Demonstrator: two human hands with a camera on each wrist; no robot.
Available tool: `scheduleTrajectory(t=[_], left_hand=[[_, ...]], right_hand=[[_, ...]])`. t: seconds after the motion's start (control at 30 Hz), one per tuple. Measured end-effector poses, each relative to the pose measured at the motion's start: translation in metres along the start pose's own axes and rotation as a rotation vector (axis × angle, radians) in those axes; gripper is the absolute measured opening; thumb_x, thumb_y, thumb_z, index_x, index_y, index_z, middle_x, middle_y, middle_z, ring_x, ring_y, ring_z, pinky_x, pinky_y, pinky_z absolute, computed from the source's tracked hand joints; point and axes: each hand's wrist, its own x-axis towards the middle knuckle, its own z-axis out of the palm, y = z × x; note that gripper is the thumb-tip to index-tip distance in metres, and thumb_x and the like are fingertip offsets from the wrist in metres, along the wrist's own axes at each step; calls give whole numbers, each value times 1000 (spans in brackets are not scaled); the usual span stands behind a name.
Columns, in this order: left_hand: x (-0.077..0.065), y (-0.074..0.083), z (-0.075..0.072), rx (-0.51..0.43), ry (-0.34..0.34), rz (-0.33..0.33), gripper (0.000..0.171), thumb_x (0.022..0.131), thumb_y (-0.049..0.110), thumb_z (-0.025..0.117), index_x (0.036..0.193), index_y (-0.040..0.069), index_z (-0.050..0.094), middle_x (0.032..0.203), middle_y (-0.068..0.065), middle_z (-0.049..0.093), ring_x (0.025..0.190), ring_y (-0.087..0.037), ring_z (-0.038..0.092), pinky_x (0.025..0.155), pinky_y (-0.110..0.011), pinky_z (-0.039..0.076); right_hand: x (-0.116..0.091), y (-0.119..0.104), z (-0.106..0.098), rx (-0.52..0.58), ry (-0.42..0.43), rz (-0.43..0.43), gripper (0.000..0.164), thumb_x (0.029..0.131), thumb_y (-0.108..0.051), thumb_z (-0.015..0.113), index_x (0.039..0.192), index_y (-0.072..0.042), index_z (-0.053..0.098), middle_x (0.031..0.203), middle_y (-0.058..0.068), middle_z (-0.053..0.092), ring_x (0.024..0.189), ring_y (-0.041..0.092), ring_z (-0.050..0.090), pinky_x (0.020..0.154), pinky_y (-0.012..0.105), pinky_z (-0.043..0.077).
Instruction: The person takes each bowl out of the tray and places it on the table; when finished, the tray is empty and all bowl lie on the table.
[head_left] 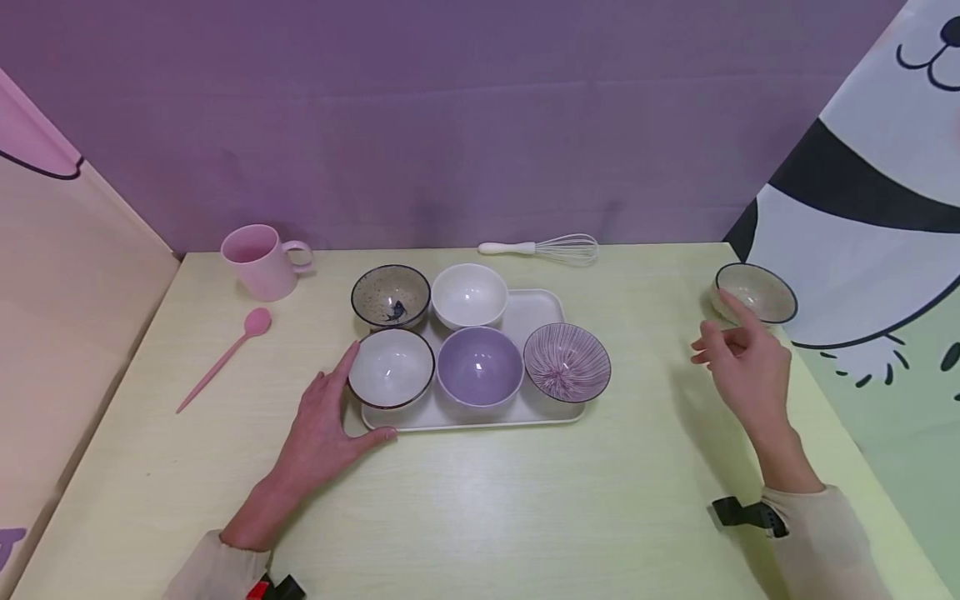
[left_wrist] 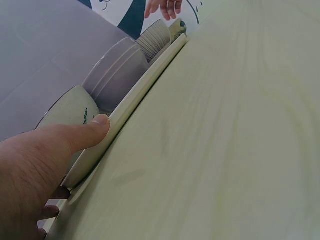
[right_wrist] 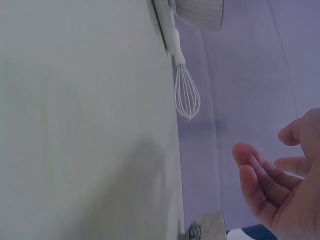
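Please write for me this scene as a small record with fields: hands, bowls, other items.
Left hand: at the front left corner of the white tray, thumb by its front edge
Right hand: near the beige bowl, fingers loosely bent
Tray, back row: speckled bowl, white bowl
Tray, front row: dark-rimmed white bowl, purple bowl, striped bowl
Left of tray: pink mug, pink spoon
Behind tray: whisk

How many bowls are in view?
6. At the tray, back row: speckled bowl, plain white bowl; front row: dark-rimmed white bowl, purple bowl, striped bowl. The sixth bowl is far right, by the right hand. Nested ones would be hidden.
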Motion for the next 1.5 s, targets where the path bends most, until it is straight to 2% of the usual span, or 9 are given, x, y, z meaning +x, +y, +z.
scheduleTrajectory(t=[0.1, 0.33, 0.57, 0.67, 0.87, 0.97, 1.23, 1.37, 1.5], left_hand=[[0, 0, 0, 2, -2, 1, 129, 83, 46, 99, 180, 26, 16, 175, -24, 39, 161, -60, 25, 132, -74, 24], [1, 0, 0, 4, -8, 0, 129, 83, 44, 99, 180, 26, 15, 175, -23, 39, 162, -58, 25, 133, -72, 22], [1, 0, 0, -4, -10, -10, 128, 84, 44, 99, 180, 27, 15, 176, -23, 38, 162, -59, 23, 132, -74, 23], [1, 0, 0, -2, -8, -8, 128, 84, 44, 99, 180, 27, 15, 176, -23, 38, 162, -59, 23, 132, -74, 23], [1, 0, -1, 4, -9, -16, 128, 84, 46, 98, 180, 28, 15, 176, -23, 38, 162, -61, 23, 130, -76, 25], [1, 0, 0, -1, -3, -15, 129, 83, 45, 99, 180, 28, 15, 176, -22, 38, 161, -61, 23, 130, -77, 25], [0, -1, -2, 1, -3, -23, 129, 83, 49, 98, 180, 31, 15, 175, -23, 39, 160, -63, 24, 124, -81, 32], [0, -1, -2, 7, -7, -29, 129, 84, 47, 98, 180, 30, 14, 175, -24, 39, 160, -63, 24, 125, -80, 32], [1, -1, -1, 3, -13, -20, 129, 84, 48, 97, 180, 29, 13, 176, -23, 37, 161, -62, 24, 126, -79, 30]], right_hand=[[-7, -6, 8, 47, -9, -37, 51, 112, -18, 64, 162, -14, 59, 78, -36, 67, 64, -15, 67, 60, 6, 52], [-19, -16, 21, 92, -75, -66, 45, 110, -13, 69, 155, -11, 64, 86, -16, 76, 68, -7, 72, 64, 8, 56], [-28, -25, 30, 143, -136, -69, 43, 107, -11, 74, 150, -11, 67, 89, -19, 76, 71, 1, 76, 63, 12, 59], [-31, -29, 34, 144, -158, -75, 43, 106, -10, 74, 148, -11, 67, 90, -16, 77, 72, 3, 77, 62, 13, 58], [-37, -37, 41, 158, -208, -97, 42, 106, -8, 75, 147, -10, 67, 95, 9, 82, 73, 6, 77, 59, 16, 57], [-39, -39, 43, 168, -248, -104, 43, 107, -9, 74, 149, -11, 66, 98, 17, 81, 74, 7, 78, 59, 17, 58], [-46, -44, 52, 171, -367, -123, 55, 106, -6, 75, 158, -14, 58, 99, 18, 81, 70, 18, 77, 57, 21, 58], [-49, -42, 56, 218, -442, -126, 62, 107, -5, 72, 165, -13, 51, 99, 18, 80, 68, 21, 76, 55, 26, 59], [-55, -40, 63, 299, -487, -100, 61, 109, -2, 67, 166, -9, 47, 97, 21, 78, 69, 21, 76, 53, 32, 62]])
